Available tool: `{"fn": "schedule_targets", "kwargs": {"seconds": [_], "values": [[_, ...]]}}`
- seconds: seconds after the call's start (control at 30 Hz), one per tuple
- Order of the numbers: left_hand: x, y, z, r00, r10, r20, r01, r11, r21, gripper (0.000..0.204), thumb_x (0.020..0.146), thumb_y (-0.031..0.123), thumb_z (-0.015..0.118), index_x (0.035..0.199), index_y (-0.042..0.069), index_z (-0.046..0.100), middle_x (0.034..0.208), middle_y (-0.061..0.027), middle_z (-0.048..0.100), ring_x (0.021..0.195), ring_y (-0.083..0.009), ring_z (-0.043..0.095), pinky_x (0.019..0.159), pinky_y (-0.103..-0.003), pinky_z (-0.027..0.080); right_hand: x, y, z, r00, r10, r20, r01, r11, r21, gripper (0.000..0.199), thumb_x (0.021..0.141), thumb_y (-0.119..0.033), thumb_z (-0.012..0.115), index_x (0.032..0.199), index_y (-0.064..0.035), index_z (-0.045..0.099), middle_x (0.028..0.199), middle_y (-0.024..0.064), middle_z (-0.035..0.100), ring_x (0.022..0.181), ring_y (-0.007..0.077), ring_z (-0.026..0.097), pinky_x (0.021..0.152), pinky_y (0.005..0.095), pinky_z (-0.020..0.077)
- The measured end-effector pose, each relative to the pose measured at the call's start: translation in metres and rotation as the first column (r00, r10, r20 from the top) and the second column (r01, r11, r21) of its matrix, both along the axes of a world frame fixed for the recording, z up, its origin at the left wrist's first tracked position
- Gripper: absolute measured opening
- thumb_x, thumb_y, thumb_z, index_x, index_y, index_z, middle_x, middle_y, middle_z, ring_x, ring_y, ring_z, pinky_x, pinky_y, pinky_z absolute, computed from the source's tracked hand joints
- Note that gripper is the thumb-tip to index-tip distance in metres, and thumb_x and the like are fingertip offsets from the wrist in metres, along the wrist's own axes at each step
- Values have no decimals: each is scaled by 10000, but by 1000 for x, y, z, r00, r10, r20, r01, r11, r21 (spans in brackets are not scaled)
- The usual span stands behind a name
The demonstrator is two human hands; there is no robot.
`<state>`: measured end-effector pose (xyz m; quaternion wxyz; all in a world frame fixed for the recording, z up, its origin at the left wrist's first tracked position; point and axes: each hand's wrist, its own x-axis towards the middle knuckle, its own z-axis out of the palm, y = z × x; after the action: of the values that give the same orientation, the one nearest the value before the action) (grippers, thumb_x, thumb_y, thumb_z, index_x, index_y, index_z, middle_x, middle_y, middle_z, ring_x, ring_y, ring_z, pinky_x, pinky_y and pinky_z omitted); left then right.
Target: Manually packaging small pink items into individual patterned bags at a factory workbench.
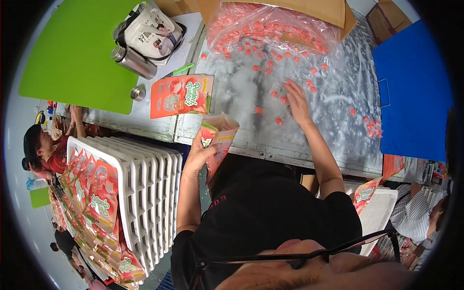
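- The pouch (pixel 223 139) is at the near edge of the table, left of our middle, its mouth gaping and no seal closed across it that we can see; how much is inside we cannot tell
- Our left hand (pixel 197 153) is closed around the pouch, thumb across its front
- Our right hand (pixel 298 102) is open over the tabletop, fingers spread beside a few loose red sweets (pixel 279 121); we cannot tell whether it touches any
- Already in place, we judge: many printed pouches (pixel 102 193) lie piled in the top of the white crates (pixel 145 193) at our left
- Left over, as we see it: flat pouches (pixel 162 99) stacked on the table, sweets scattered about, and plenty more in a clear plastic bag (pixel 232 30) spilling from a cardboard box (pixel 309 8)
- The table (pixel 237 99) is grey, dull and smeared with whitish marks
- Toward its left end we see a white bag (pixel 153 37), a steel flask (pixel 135 63), a loose metal cap (pixel 137 93) and a green-handled tool (pixel 183 69)
- Beyond, a green panel (pixel 77 53) stands left and a blue panel (pixel 415 92) right
- Around us, a co-worker in red (pixel 54 153) sits left, another in stripes (pixel 413 217) right, near another white crate (pixel 379 212)
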<state>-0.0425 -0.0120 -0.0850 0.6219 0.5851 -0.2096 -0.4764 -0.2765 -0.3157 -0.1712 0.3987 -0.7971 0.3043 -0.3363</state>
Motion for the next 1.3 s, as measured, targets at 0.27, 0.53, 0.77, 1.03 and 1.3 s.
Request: {"fn": "schedule_targets", "kwargs": {"seconds": [0.27, 0.53, 0.77, 1.03, 1.3], "values": [[2, -2, -5, 998, -41, 48, 43, 999, -33, 617, 747, -75, 637, 1341, 29, 506, 1195, -40, 607, 1135, -148, 570, 1020, -316, 432, 0, -5, -8, 931, -56, -361, -94, 918, -386, 435, 917, -248, 673, 1333, -136, 610, 1392, 77, 550, 1306, 310, 463, 1108, 430, 359], [4, -9, 3, 997, -70, 36, 71, 997, -29, 700, 722, -95, 600, 1400, 17, 466, 1252, -49, 585, 1162, -157, 563, 1017, -328, 444, -29, 2, -6, 1000, -15, 18, 9, 960, 281, 355, 968, -209, 578, 1304, -112, 636, 1323, 108, 603, 1299, 276, 485, 1105, 372, 357], [5, -16, 16, 995, -79, 68, 82, 996, -40, 723, 715, -96, 587, 1416, 1, 441, 1259, -55, 578, 1178, -155, 556, 1026, -325, 437, 1, 32, 14, 945, 98, -312, -157, 973, -169, 537, 924, -338, 615, 1435, -194, 529, 1581, 121, 326, 1465, 336, 265, 1202, 486, 213], [7, -11, 13, 987, -97, 128, 104, 993, -52, 707, 734, -74, 633, 1412, 11, 450, 1280, -71, 576, 1207, -175, 531, 1058, -343, 404, 34, 58, 10, 860, 276, -430, -461, 780, -422, 547, 834, -436, 719, 1305, -175, 622, 1426, 139, 482, 1373, 364, 385, 1187, 543, 232], [1, -24, 14, 962, -150, 228, 163, 986, -38, 651, 712, -16, 669, 1342, 13, 509, 1229, -75, 587, 1200, -191, 532, 1056, -336, 394, 35, 53, -10, 951, 218, -218, -292, 861, -415, 383, 780, -168, 788, 1134, -99, 659, 1280, 163, 530, 973, 321, 597, 919, 428, 497]]}}
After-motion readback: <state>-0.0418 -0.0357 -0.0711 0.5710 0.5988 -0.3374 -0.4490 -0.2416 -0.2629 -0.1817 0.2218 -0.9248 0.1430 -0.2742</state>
